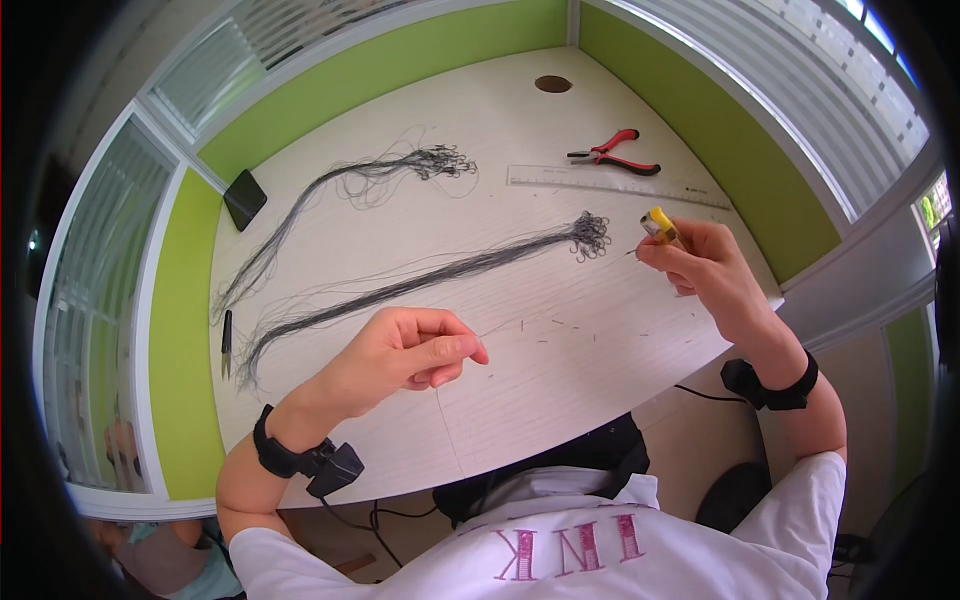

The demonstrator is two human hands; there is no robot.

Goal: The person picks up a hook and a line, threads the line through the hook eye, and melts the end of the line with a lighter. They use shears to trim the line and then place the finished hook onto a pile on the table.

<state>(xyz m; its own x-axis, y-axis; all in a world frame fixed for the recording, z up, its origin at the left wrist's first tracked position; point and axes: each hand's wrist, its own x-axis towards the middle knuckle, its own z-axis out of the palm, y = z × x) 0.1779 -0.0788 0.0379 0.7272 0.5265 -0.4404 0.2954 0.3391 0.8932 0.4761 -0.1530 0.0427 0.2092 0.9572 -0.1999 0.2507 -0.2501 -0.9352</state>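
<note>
My left hand (415, 350) is closed in a pinch on a thin, pale line that hangs down past the table edge and seems to run faintly toward my right hand. Held in my right hand (698, 262) is a small yellow-and-silver tool (658, 225). A tiny dark tip sticks out from those fingertips; its kind is too small to tell. Between and beyond my hands lies a long bundle of dark fishing lines (430, 278), with a cluster of fish hooks (590, 236) at its right end. Farther back is a looser bundle of hooked lines (330, 180).
Red-handled pliers (618, 155) and a clear ruler (600, 184) lie at the back right. Dark tweezers (227, 343) rest at the left edge, and a black phone-like object (244, 200) leans at the partition. Small clippings dot the table (540, 370).
</note>
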